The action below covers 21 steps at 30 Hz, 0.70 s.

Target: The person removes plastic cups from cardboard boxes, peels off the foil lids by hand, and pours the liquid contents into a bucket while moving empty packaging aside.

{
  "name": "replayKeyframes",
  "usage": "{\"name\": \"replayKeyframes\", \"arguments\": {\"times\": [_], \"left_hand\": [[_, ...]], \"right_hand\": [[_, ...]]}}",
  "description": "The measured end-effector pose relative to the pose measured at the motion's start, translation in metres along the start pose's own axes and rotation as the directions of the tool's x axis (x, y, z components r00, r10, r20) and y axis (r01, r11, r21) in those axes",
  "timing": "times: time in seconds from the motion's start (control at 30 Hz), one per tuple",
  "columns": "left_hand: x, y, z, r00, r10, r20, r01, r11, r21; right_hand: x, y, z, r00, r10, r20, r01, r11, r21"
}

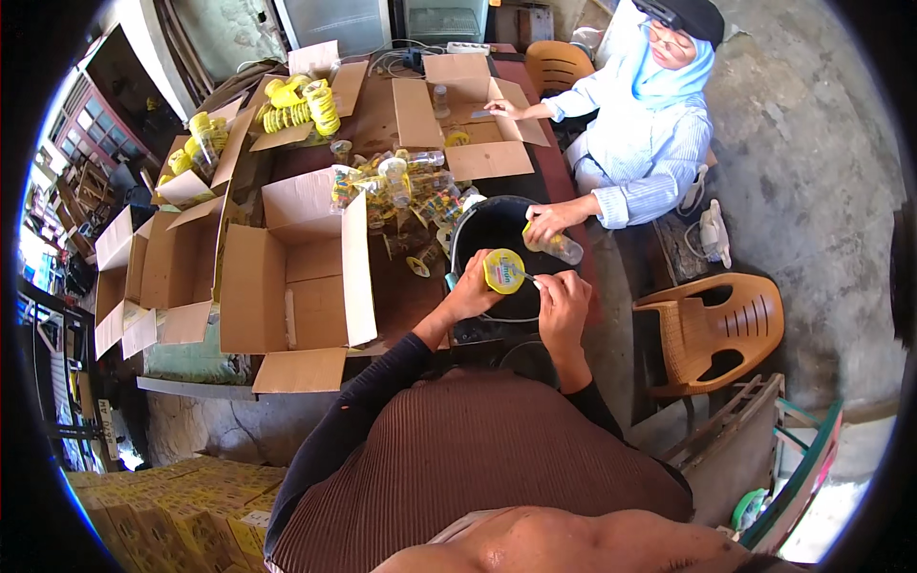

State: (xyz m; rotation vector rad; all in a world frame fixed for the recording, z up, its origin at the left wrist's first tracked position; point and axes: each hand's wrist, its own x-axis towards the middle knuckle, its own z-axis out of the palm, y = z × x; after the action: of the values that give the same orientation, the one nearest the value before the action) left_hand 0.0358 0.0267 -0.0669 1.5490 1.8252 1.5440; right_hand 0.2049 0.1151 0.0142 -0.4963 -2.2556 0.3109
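My left hand (474,285) grips a plastic cup with a yellow-rimmed printed lid (503,271), its top turned up towards me. In my right hand (564,301) a thin, pale-tipped tool (529,276), of a kind I cannot tell, is pinched between the fingers, its end at the lid's right edge. Both hands are over the near side of a black bucket (501,222). Beyond the bucket, to the left, lies a heap of clear plastic cups and printed film (401,186). The cup's body is mostly hidden under its lid.
A co-worker (630,122) at the right holds a clear cup (562,247) by the bucket's rim. Open cardboard boxes (315,286) stand on the table at left and behind. Yellow lidded cups (297,107) fill a box at the back. An orange plastic chair (745,322) stands right.
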Motion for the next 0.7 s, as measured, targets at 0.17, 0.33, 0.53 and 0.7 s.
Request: {"name": "replayKeyframes", "arguments": {"times": [0.17, 0.33, 0.53, 0.7], "left_hand": [[0.002, 0.0, 0.0, 1.0, 0.031, 0.002, -0.031, 0.999, 0.039], [0.0, 0.0, 0.003, 1.0, 0.007, -0.014, -0.007, 1.0, 0.01], [0.002, -0.005, 0.001, 0.999, -0.034, 0.041, 0.033, 0.999, 0.043], [0.005, 0.003, -0.009, 0.973, -0.185, 0.141, 0.214, 0.947, -0.238]], "right_hand": [[-0.001, 0.001, 0.004, 1.0, -0.029, -0.009, 0.028, 0.999, -0.047], [-0.004, 0.003, 0.005, 0.999, -0.006, 0.054, 0.01, 0.997, -0.073], [0.01, 0.006, -0.02, 0.997, -0.01, 0.082, 0.016, 0.997, -0.074], [0.021, 0.016, -0.029, 0.996, -0.083, 0.03, 0.085, 0.994, -0.072]]}}
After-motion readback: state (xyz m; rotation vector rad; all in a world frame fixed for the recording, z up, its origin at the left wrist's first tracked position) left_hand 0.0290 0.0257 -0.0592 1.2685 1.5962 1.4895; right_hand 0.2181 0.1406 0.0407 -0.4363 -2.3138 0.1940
